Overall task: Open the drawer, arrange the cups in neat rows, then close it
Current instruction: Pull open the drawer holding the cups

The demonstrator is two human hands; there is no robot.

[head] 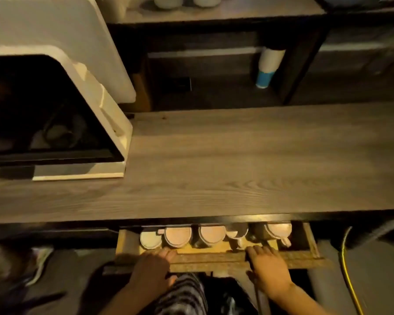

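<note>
Under the near edge of the wooden counter (237, 169) the drawer (214, 261) stands partly open. The left hand (151, 267) lies flat on its front edge at the left, fingers together. A row of cups (212, 234) sits inside, far of both hands. The right hand (267, 267) rests on the same edge, fingers slightly spread.

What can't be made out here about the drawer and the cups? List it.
Head view only:
- Drawer: its back part is hidden under the countertop, so any further rows of cups can't be counted.
- Right-most cup: blurred, upright or tipped unclear.
- Left hand and right hand: fingers lie over the front edge; grip underneath hidden.
</note>
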